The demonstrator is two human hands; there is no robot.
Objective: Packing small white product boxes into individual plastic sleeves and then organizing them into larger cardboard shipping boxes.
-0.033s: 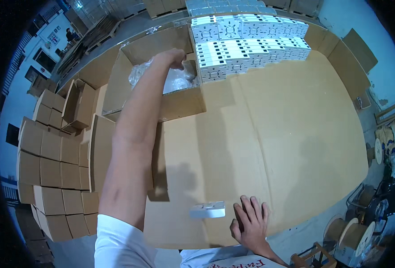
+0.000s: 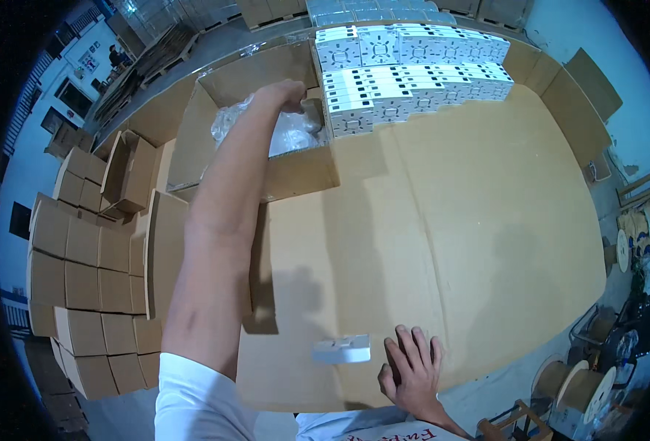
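Observation:
My left hand (image 2: pixel 284 94) reaches far out into an open cardboard box (image 2: pixel 295 173) at the table's back left. The box is lined with a clear plastic bag (image 2: pixel 288 132). The fingers curl down inside the box, and what they grip is hidden. My right hand (image 2: pixel 413 364) lies flat on the cardboard-covered table (image 2: pixel 450 242) near its front edge, fingers spread and holding nothing. A small white flat part (image 2: pixel 341 348) lies just left of that hand, not touching it.
Rows of small white boxes (image 2: pixel 406 66) are stacked along the table's far edge, right of the open box. Stacks of shut brown cartons (image 2: pixel 82 242) stand on the left. Wooden cable reels (image 2: pixel 582 386) and a dark chair (image 2: pixel 644 323) stand at the lower right.

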